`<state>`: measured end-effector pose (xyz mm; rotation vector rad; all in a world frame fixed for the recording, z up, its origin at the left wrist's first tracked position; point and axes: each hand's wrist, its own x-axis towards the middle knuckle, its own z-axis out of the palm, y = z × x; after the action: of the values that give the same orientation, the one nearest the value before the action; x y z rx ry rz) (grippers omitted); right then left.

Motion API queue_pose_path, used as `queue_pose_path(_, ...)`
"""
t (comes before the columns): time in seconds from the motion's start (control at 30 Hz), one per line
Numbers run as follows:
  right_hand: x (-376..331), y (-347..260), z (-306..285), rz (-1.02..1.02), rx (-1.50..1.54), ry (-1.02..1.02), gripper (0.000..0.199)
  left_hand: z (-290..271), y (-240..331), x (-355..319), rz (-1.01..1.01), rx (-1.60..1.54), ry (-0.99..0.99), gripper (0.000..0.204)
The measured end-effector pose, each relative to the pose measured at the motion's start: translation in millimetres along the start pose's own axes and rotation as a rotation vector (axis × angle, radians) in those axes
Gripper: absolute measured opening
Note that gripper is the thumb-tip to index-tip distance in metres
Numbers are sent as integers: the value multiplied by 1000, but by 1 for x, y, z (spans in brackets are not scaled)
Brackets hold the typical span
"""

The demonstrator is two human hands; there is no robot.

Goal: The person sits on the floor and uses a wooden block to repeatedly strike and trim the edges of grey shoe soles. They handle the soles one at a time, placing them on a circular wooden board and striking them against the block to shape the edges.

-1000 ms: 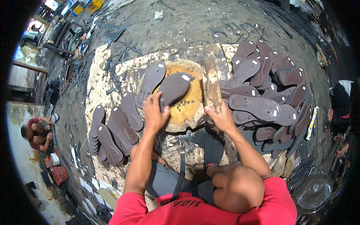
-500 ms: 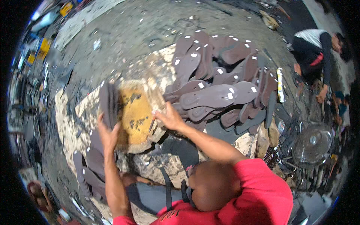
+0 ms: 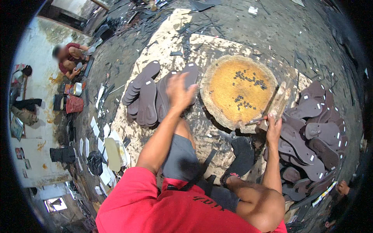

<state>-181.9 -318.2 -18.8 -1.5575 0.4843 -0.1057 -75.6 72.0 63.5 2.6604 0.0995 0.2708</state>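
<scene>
lower frame: red shirt and grey shorts of the seated person, one foot in a dark sandal [image 3: 241,157] on the ground at centre. right hand [image 3: 273,126] at centre right, fingers closed round a slim metal tool [image 3: 259,119] just beside the rim of the round yellow cutting block [image 3: 237,90]; small dark punched bits lie on the block's top. left hand [image 3: 179,90] left of the block, blurred, fingers spread and holding nothing, over a stack of brown sandal soles [image 3: 149,97]. judged step: a sole set down on the left stack. next move would call for another sole from the loose brown pile [image 3: 309,134] at right. far upper left, another person [image 3: 69,58] crouches.
</scene>
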Motion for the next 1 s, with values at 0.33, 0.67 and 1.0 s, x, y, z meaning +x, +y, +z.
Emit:
queue_pose_path(0.33, 9, 9, -4, 29, 144, -88, 33, -67, -214, -97, -453, 378, -78, 110)
queue_pose_path(0.67, 0, -5, 3, 53, 257, -59, 38, -102, -116, -49, -93, 50, 46, 101)
queue_pose_path(1.0, -4, -2, 6, 44, 109, -18, 38, 52, 83, 69, 467, 189, -372, 87)
